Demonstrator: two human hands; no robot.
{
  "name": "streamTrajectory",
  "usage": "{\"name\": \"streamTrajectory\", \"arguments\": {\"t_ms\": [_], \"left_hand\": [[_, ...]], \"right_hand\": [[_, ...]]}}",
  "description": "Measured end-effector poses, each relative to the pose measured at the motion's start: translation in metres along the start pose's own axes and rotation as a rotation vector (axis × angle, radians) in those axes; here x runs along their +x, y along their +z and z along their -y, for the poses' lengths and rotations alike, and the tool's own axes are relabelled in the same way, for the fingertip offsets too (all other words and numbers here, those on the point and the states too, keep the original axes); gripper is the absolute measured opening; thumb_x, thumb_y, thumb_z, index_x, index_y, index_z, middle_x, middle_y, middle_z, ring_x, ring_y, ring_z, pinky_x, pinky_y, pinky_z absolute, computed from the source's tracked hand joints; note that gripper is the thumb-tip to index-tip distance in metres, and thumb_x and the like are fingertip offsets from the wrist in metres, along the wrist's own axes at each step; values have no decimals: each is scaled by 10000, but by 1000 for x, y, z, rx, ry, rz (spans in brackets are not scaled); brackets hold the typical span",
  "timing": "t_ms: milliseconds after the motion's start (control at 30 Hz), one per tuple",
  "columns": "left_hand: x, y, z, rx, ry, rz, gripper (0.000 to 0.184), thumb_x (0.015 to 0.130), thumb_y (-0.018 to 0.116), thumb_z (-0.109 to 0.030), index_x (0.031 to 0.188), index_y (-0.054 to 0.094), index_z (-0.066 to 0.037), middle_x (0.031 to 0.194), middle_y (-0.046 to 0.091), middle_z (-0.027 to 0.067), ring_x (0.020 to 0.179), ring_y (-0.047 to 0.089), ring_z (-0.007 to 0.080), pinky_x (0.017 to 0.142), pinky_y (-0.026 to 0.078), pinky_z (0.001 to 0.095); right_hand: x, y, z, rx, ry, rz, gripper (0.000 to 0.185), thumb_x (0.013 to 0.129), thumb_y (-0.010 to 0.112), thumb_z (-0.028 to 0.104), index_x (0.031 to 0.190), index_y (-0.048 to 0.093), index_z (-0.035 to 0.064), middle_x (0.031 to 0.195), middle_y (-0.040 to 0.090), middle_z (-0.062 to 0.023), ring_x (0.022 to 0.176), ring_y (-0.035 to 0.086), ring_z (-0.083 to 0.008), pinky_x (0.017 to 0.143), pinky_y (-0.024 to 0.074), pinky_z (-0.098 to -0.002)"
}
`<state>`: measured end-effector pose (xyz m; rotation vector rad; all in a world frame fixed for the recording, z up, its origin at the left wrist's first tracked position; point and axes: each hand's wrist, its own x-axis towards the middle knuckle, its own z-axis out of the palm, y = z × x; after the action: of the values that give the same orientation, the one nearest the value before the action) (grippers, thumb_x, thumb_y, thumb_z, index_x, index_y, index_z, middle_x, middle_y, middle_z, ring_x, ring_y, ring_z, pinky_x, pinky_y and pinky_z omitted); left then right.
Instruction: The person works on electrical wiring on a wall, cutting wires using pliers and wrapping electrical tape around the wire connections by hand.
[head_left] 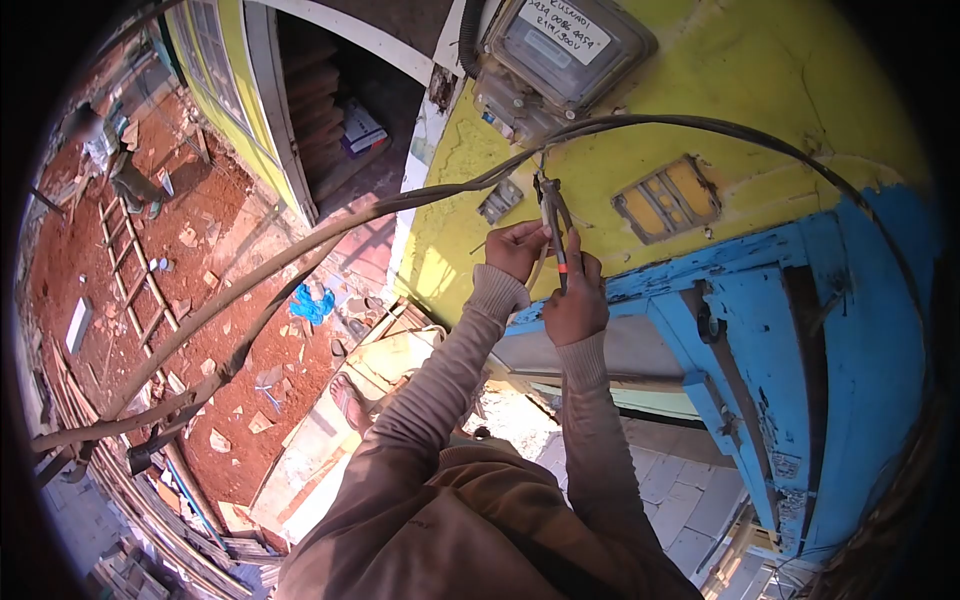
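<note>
Right hand (577, 305) closed round dark-handled metal pliers with a red-orange band (560, 255), raised before the yellow painted wall (750, 90), below the grey plastic meter box (570, 55). Left hand (515, 250) narrowed, apparently pinching a thin pale cable (546, 212) beside them. Judged: pliers rigid, moderately weighty, best held low on the handles; cable light, bendable, best pinched near the tool.

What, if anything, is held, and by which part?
The right hand grips a pliers-like tool by its handle end; what the left hand pinches beside it cannot be told.
</note>
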<state>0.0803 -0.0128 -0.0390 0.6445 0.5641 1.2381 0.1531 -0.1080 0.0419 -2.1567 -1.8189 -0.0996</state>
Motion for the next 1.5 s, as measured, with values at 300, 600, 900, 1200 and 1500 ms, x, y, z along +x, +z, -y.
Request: {"name": "streamTrajectory", "arguments": {"t_ms": [300, 600, 900, 1200, 1500], "left_hand": [[5, -6, 6, 88, 92, -8, 216, 935, 678, -94, 1055, 691, 84, 887, 730, 94, 765, 688, 143, 722, 577, 270], [-1, -4, 2, 69, 112, -41, 244, 930, 680, -86, 1083, 676, 104, 914, 730, 123, 797, 703, 162, 733, 582, 275], [-5, -5, -1, 148, 63, -65, 256, 923, 690, -89, 1064, 675, 124, 910, 728, 139, 783, 703, 170, 739, 586, 275], [-3, -3, 4, 76, 103, -130, 266, 909, 710, -96, 1067, 680, 116, 881, 731, 121, 781, 699, 160, 731, 576, 271], [-3, -10, 3, 130, 112, -89, 261, 912, 709, -109, 1069, 688, 98, 914, 733, 127, 788, 701, 167, 738, 588, 293]], "right_hand": [[8, 12, -24, 400, -167, 22, 855, 722, 482, -118, 1529, 345, 131, 1166, 594, -176, 902, 649, -270, 712, 525, -358], [10, 4, -21, 786, 104, 315, 809, 749, 471, -78, 1529, 330, 87, 1190, 606, -186, 835, 618, -250, 792, 509, -324], [8, -4, -24, 518, -30, 245, 815, 727, 480, -110, 1514, 325, 31, 1327, 519, -266, 1267, 490, -408, 1046, 404, -417], [7, 14, -29, 691, 32, 290, 803, 740, 480, -110, 1509, 370, 91, 1166, 610, -175, 849, 633, -251, 803, 522, -332], [6, 22, -32, 703, -87, 204, 838, 717, 479, -124, 1516, 360, 96, 1214, 565, -151, 996, 596, -267, 879, 488, -333]]}}
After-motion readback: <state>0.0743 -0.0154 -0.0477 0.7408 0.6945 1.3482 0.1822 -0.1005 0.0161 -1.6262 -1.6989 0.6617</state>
